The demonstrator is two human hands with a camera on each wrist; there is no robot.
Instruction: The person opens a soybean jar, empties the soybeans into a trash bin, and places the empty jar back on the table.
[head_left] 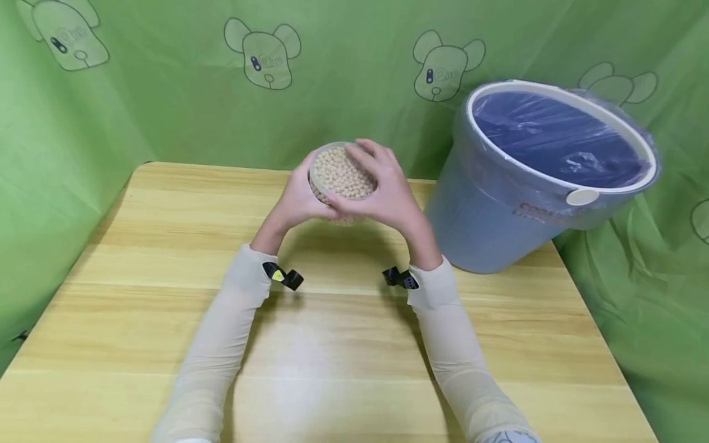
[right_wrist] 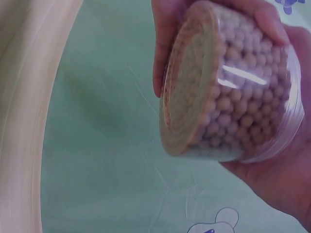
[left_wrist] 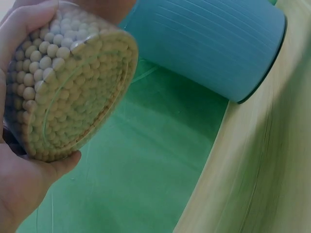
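Observation:
A clear, round jar (head_left: 343,175) full of small round beige balls is held in the air over the far part of the table. My left hand (head_left: 299,200) grips its left side, with the thumb (left_wrist: 63,165) close to the edge of the base in the left wrist view. From the right, my right hand (head_left: 392,191) holds the jar near its rim, fingers reaching over the far edge. Both wrist views show the jar's bottom (right_wrist: 187,82) raised off the wood and the balls packed against the wall.
A tall blue bin (head_left: 487,209) with a white rim (head_left: 559,92) and a clear plastic liner stands at the table's back right, beside my right hand. Green cloth (head_left: 354,80) printed with bear heads hangs behind the wooden table (head_left: 310,357).

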